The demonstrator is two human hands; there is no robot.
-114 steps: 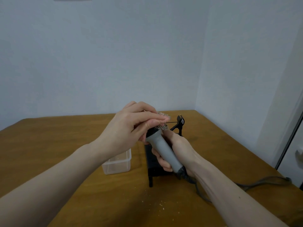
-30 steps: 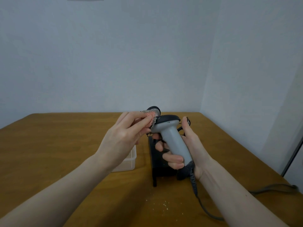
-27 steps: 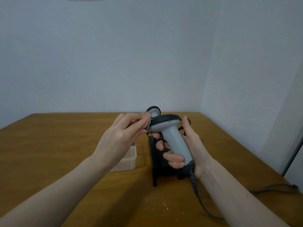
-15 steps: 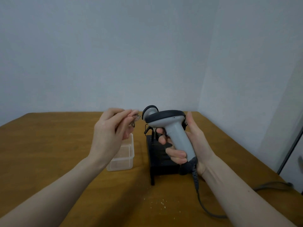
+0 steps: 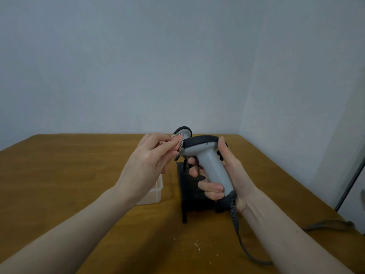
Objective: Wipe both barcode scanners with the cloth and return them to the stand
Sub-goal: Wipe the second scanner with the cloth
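My right hand point(image 5: 227, 175) grips the grey handle of a barcode scanner point(image 5: 207, 155) with a black head, held upright above the black stand point(image 5: 194, 196). My left hand point(image 5: 150, 163) pinches a small patterned cloth point(image 5: 178, 142) against the front of that scanner's head. The second scanner point(image 5: 184, 131) stands behind on the stand, mostly hidden by my hands; only its dark-rimmed grey head shows.
A clear plastic box point(image 5: 153, 191) sits on the wooden table point(image 5: 59, 175) left of the stand, partly behind my left wrist. The held scanner's grey cable point(image 5: 243, 242) trails down and off to the right. Small crumbs point(image 5: 195, 246) lie near the front. Walls close the table's far and right sides.
My left hand, which had drawn the cloth away to the left half a second ago, has brought it back against the scanner's head. The right hand keeps holding the scanner.
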